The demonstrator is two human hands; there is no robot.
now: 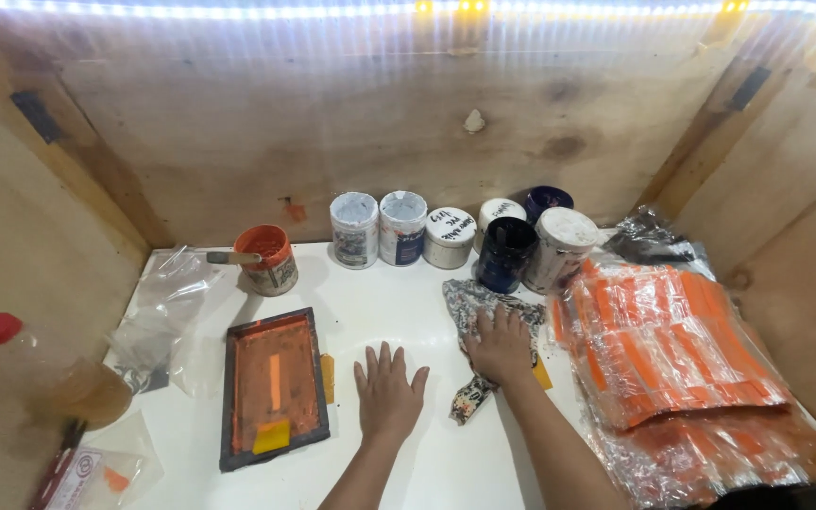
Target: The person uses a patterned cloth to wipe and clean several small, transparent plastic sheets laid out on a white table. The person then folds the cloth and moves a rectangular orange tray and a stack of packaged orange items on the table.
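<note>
1. Head view: a white surface [427, 453] is seen inside a plywood booth, lit by a strip of lights along the top of the frame.
2. The left hand [387, 392] is laid flat at lower centre, fingers spread wide, palm down on the bare surface; nothing is held by it.
3. The right hand [501, 345] is pressed, fingers splayed, onto a stained rag [474, 316] just right of centre. The rag is pinned under the palm rather than gripped.
4. The rag is judged to be soft, light and limp, likely tacky with ink in places; it would be best taken by bunching a fold near its middle or pinching a free corner, such as the tail showing below the hand.
5. A small yellow piece [542, 376] is seen beside the right wrist, touching the rag's edge; what it is cannot be told.
6. A dark-framed printing screen [274, 387], coated orange, is laid at lower left of centre, with a yellow scraper [272, 436] resting on its near end.
7. An open orange ink pot [267, 258] with a stick across it is stood at upper left; a row of lidded jars [402, 227] is lined along the back wall.
8. A stack of orange items in clear bags [672, 349] is piled at the right.
9. A red-capped bottle [11, 364] is seen at far left.
</note>
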